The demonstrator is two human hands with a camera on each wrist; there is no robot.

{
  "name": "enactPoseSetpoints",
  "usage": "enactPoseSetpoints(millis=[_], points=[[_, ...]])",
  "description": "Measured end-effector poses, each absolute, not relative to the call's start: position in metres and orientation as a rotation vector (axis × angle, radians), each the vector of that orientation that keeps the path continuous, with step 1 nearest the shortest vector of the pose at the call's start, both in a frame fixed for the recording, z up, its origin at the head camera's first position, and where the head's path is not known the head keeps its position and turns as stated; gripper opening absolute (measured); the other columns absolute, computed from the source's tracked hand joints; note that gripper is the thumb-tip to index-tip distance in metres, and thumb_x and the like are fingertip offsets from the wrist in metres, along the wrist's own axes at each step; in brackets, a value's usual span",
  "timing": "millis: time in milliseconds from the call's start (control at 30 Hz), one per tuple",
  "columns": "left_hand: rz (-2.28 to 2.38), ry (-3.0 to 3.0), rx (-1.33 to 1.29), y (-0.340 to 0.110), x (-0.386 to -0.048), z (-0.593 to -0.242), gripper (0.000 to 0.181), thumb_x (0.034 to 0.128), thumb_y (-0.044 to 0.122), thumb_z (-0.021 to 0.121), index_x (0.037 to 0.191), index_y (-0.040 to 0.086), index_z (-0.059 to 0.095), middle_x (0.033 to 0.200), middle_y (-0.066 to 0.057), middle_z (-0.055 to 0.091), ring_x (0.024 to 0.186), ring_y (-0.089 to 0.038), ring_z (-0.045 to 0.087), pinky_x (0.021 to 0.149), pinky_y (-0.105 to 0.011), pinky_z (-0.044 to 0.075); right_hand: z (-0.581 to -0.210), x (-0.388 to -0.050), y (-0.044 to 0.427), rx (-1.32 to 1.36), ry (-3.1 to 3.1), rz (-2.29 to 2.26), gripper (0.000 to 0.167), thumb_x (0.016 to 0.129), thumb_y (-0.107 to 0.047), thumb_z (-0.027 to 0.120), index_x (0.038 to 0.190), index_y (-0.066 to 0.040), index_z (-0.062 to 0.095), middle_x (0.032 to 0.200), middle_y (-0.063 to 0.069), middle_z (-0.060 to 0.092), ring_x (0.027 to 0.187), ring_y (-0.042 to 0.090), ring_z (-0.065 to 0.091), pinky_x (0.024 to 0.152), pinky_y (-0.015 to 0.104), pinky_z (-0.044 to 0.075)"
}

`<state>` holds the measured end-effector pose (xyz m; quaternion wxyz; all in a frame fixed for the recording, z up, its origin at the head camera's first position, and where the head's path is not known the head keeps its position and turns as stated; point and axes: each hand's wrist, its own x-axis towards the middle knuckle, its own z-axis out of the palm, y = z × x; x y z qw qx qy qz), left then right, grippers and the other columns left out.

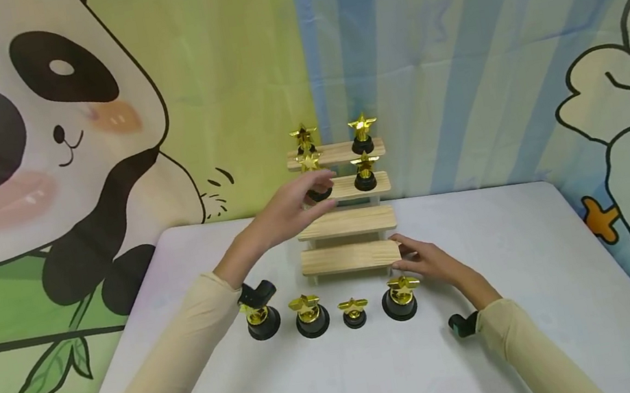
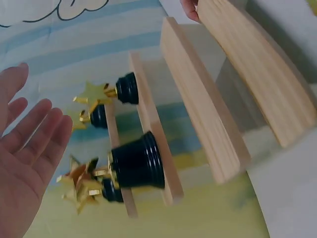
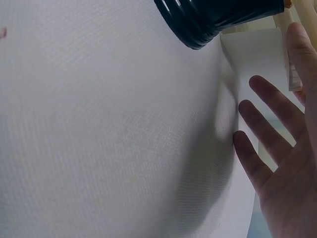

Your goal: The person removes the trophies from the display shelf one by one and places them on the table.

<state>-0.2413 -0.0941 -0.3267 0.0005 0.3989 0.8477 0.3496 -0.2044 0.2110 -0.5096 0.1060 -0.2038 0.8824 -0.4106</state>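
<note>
A wooden stepped display shelf [image 1: 351, 258] stands on the table. My left hand [image 1: 299, 205] is beside the left star trophy [image 1: 309, 161] on its second step from the top. In the left wrist view the fingers of my left hand [image 2: 29, 153] are extended, apart from that trophy's black base [image 2: 138, 161]. At the lowest step's right end, my right hand [image 1: 425, 258] pinches the board between thumb and index finger. The other fingers of the right hand [image 3: 285, 153] spread out beneath, in the right wrist view. One more trophy [image 1: 364, 173] shares the second step.
Two star trophies, one at left [image 1: 304, 137] and one at right [image 1: 363, 133], stand on the top step. A row of several gold star trophies [image 1: 312, 319] with black bases stands before the shelf on the white-covered table [image 1: 334, 388]. A printed cloth [image 1: 230, 64] hangs behind.
</note>
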Motion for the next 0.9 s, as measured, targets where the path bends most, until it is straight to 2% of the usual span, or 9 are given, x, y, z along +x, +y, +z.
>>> enactPoseSetpoints(millis=[233, 400, 500, 733, 900], points=[[1.040, 2.725, 1.224, -0.041, -0.264, -0.333, 0.045, 0.0982, 0.025, 0.058, 0.138, 0.005, 0.049, 0.130, -0.012, 0.060, 0.116, -0.023, 0.060, 0.091, -0.034, 0.055, -0.511, -0.204, 0.213, -0.622, 2.591, -1.229, 0.059, 0.094, -0.032, 0.063, 0.145, -0.012, 0.040, 0.128, 0.016, 0.062, 0.117, 0.033, 0.060, 0.098, 0.049, 0.051], [1.107, 2.806, 1.091, -0.016, -0.271, -0.338, 0.040, 0.0985, 0.023, 0.057, 0.134, 0.006, 0.052, 0.123, -0.010, 0.063, 0.106, -0.020, 0.065, 0.085, -0.031, 0.056, -0.514, -0.205, 0.211, -0.634, 2.587, -1.247, 0.058, 0.094, -0.030, 0.064, 0.144, -0.011, 0.041, 0.127, 0.015, 0.063, 0.116, 0.032, 0.061, 0.097, 0.048, 0.052], [1.148, 2.852, 1.017, -0.008, -0.275, -0.339, 0.037, 0.0988, 0.022, 0.057, 0.132, 0.007, 0.053, 0.122, -0.008, 0.063, 0.101, -0.018, 0.067, 0.081, -0.027, 0.057, -0.515, -0.206, 0.209, -0.648, 2.581, -1.249, 0.056, 0.094, -0.031, 0.064, 0.143, -0.013, 0.042, 0.126, 0.013, 0.064, 0.115, 0.030, 0.062, 0.097, 0.047, 0.052], [1.114, 3.002, 0.874, -0.001, -0.283, -0.334, 0.040, 0.0984, 0.029, 0.056, 0.134, 0.011, 0.053, 0.127, -0.004, 0.063, 0.093, -0.016, 0.070, 0.069, -0.027, 0.057, -0.511, -0.205, 0.210, -0.648, 2.591, -1.238, 0.054, 0.095, -0.030, 0.063, 0.142, -0.014, 0.042, 0.125, 0.015, 0.065, 0.116, 0.032, 0.062, 0.098, 0.049, 0.051], [1.065, 3.041, 0.789, 0.003, -0.288, -0.337, 0.042, 0.0984, 0.031, 0.056, 0.136, 0.013, 0.051, 0.128, -0.004, 0.061, 0.093, -0.014, 0.067, 0.070, -0.028, 0.055, -0.511, -0.204, 0.211, -0.651, 2.589, -1.237, 0.055, 0.095, -0.029, 0.063, 0.143, -0.014, 0.042, 0.125, 0.015, 0.064, 0.116, 0.032, 0.061, 0.098, 0.050, 0.051]])
